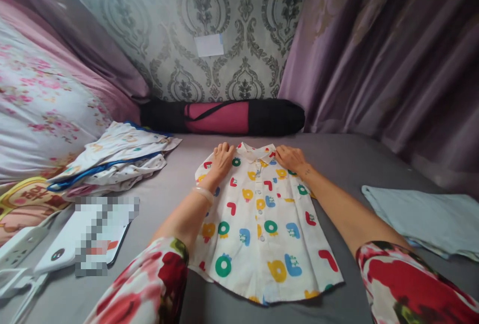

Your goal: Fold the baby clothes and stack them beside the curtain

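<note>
A small white shirt (258,224) with colourful printed shapes lies spread out, buttoned front up, its collar away from me. My left hand (223,157) is at the shoulder left of the collar, fingers bent and pressed together on the cloth. At the shoulder on the other side, my right hand (290,158) has its fingers closed on the fabric beside the collar. Both forearms reach over the shirt's sides and partly cover its sleeves.
Crumpled clothes (116,157) and a floral pillow (48,99) lie at the left, above a white device (62,244) and a power strip (22,244). A black and pink rolled bag (224,117) lies along the wall. Folded pale blue cloth (422,219) is at the right.
</note>
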Available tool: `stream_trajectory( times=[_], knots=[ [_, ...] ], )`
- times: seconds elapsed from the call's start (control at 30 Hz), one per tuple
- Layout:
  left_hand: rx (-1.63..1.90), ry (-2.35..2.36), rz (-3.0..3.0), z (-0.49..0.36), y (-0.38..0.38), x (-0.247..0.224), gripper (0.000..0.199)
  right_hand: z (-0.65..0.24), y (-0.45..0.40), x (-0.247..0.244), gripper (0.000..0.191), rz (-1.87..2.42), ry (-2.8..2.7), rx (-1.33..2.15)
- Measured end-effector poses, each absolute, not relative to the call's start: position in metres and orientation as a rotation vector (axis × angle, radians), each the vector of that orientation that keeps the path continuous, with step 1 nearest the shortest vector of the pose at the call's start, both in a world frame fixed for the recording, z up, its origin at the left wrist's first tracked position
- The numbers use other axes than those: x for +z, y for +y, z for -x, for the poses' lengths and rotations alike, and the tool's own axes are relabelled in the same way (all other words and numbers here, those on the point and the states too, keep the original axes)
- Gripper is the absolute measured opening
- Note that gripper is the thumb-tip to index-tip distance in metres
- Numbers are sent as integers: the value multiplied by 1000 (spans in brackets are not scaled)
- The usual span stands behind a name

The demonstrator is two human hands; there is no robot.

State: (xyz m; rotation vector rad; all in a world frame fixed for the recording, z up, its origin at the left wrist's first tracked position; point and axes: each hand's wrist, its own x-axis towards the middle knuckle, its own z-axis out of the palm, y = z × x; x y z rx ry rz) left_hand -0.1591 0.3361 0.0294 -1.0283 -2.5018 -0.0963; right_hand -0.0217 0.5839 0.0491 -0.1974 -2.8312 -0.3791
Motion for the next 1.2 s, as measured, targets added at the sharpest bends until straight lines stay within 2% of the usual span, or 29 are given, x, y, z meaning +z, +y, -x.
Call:
stream_trajectory(
  times=[0.27,0.5,0.67,0.9,1.07,1.2],
  knots=[
    [-226,-2715,1063,185,347,18,32,46,594,27,39,287,-2953,-218],
    [-590,-3057,921,215,370,29,30,68,608,28,26,515,-2936,442],
    [-793,-3077,939,221,385,27,33,85,612,30,18,548,-2946,598],
    [-860,-2923,1014,215,381,18,26,77,597,19,20,535,-2882,504],
    [-488,-2765,1060,196,381,8,28,65,578,13,26,504,-2798,145],
    [-289,-2829,885,191,373,15,41,56,589,25,39,643,-2895,210]
  ],
)
